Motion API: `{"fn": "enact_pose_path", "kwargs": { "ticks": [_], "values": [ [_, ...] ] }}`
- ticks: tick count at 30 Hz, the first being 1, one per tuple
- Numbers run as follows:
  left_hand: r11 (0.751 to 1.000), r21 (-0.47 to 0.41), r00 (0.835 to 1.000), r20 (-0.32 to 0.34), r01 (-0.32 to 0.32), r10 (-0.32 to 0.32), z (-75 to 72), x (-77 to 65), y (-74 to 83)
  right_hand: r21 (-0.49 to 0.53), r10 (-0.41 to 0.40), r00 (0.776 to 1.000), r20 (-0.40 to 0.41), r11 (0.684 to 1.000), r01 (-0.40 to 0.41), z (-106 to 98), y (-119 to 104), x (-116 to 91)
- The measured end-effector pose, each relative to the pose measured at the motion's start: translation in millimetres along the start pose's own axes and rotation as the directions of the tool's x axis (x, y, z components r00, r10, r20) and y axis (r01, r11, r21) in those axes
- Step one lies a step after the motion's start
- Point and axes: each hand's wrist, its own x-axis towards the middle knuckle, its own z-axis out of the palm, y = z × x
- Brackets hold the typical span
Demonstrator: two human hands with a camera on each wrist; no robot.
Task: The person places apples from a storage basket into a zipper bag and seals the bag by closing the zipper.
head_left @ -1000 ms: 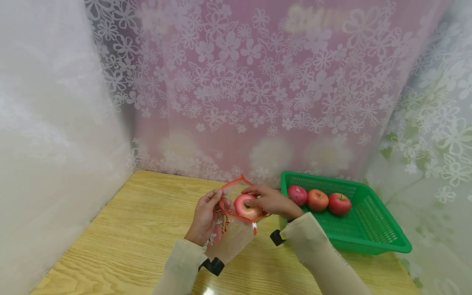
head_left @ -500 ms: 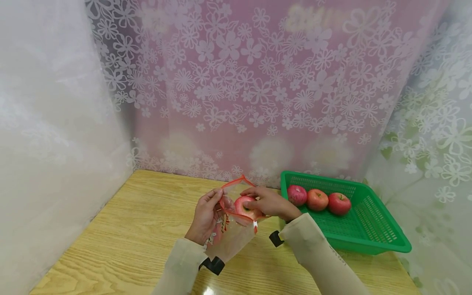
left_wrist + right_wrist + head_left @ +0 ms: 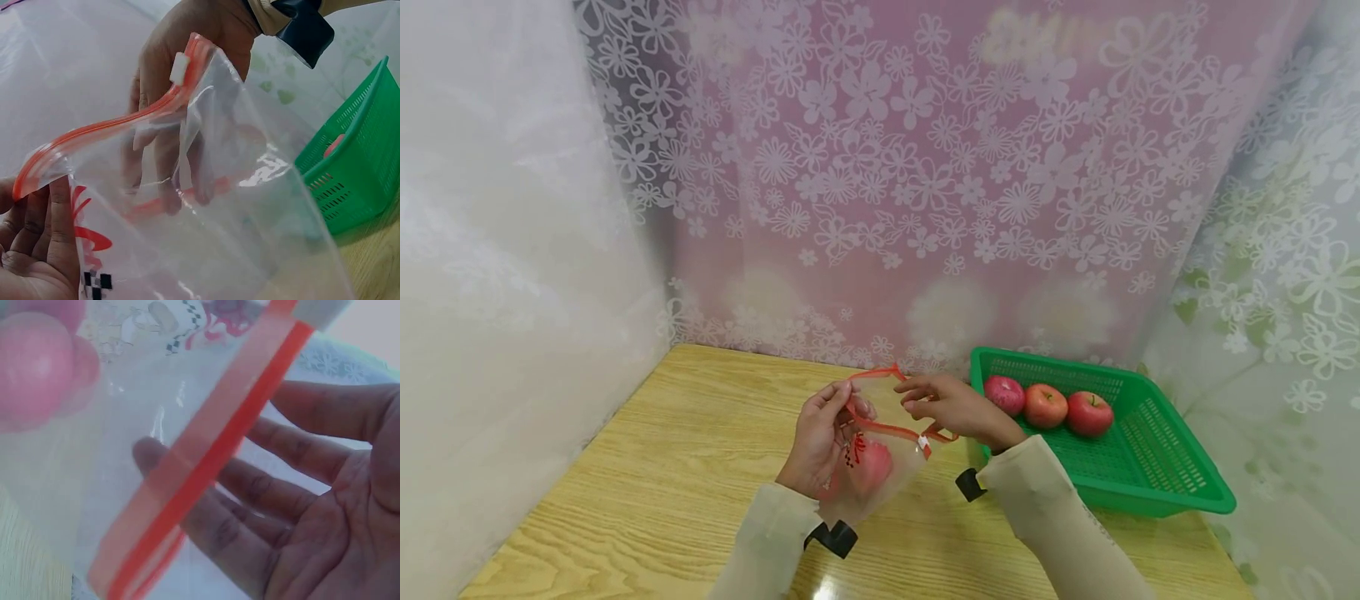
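Note:
A clear zip bag [image 3: 898, 487] with a red zip edge and printed red marks hangs mouth up over the table. My left hand [image 3: 816, 433] pinches one side of its rim between thumb and fingers. At the other side, my right hand [image 3: 951, 408] has its fingers in the mouth, loosely extended and holding nothing. Low in the bag lies a pink apple [image 3: 872, 464], seen through the plastic. In the right wrist view several rounded pink apple shapes [image 3: 34, 369] overlap there. A white slider [image 3: 180, 69] sits on the zip in the left wrist view.
A green plastic basket [image 3: 1150, 492] stands to the right on the wooden table [image 3: 647, 475]. Inside it, three red apples [image 3: 1046, 407] line up toward the left end. Behind the table hangs a pink flowered curtain [image 3: 880, 208], and pale sheeting [image 3: 512, 250] covers the left side.
The apple has left my right hand and dropped from the bag's mouth to lower inside. My right fingers have loosened and drawn slightly right. My left hand keeps its pinch on the rim.

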Motion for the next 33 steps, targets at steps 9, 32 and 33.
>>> {"fn": "enact_pose_path", "kwargs": {
  "ticks": [9,32,33],
  "values": [
    [1.0,-0.001,1.0,-0.015,-0.014,0.014,1.2,-0.9,-0.5,0.105,-0.036,0.995,-0.098,0.993,0.046,-20.2,14.2,-8.1],
    [1.0,-0.007,1.0,-0.019,-0.011,0.011,1.2,-3.2,-1.8,0.158,0.068,0.958,-0.278,0.987,-0.024,-64.3,57.1,-25.2],
    [1.0,-0.006,1.0,-0.017,-0.013,0.013,1.3,-3.2,-1.8,0.154,0.072,0.956,-0.285,0.988,-0.029,-66.2,59.2,-26.1]
  ]
}}
